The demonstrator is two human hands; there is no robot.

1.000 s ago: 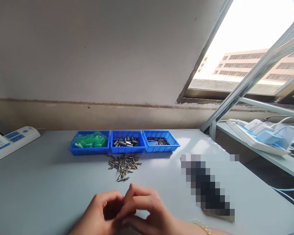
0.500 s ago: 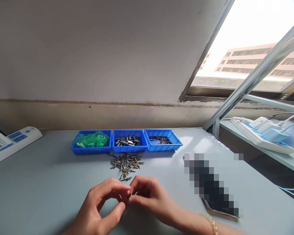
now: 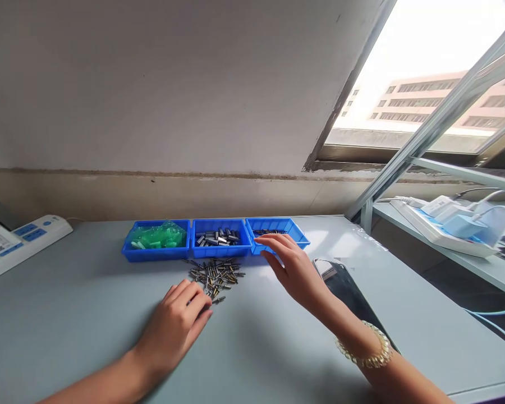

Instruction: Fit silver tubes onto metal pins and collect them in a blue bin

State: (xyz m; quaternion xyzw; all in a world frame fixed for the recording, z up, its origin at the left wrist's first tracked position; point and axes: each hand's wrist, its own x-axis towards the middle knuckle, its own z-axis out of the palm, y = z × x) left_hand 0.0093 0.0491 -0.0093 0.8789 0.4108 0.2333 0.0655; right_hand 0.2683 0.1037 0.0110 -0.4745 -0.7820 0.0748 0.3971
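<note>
Apart now, both hands have left the spot where they met half a second ago: the left hand [image 3: 174, 320] has gone to the near edge of a pile of metal pins [image 3: 214, 275], the right hand [image 3: 294, 266] out to the right blue bin [image 3: 301, 240]. Seen from the head, the left fingers are curled, tips down beside the pins; whether they pinch one, I cannot tell. On the right, thumb and forefinger stand spread, with a gap between them, in front of that bin's near left corner. Thin dark pieces [image 3: 269, 232] lie inside it. The pins lie on the table [image 3: 88, 314], before the middle bin [image 3: 221, 251], which holds short metal cylinders [image 3: 219, 237]. Green pieces [image 3: 162, 235] in clear plastic fill the left bin [image 3: 155, 256]. A dark phone [image 3: 349, 292] lies partly behind the right forearm.
</note>
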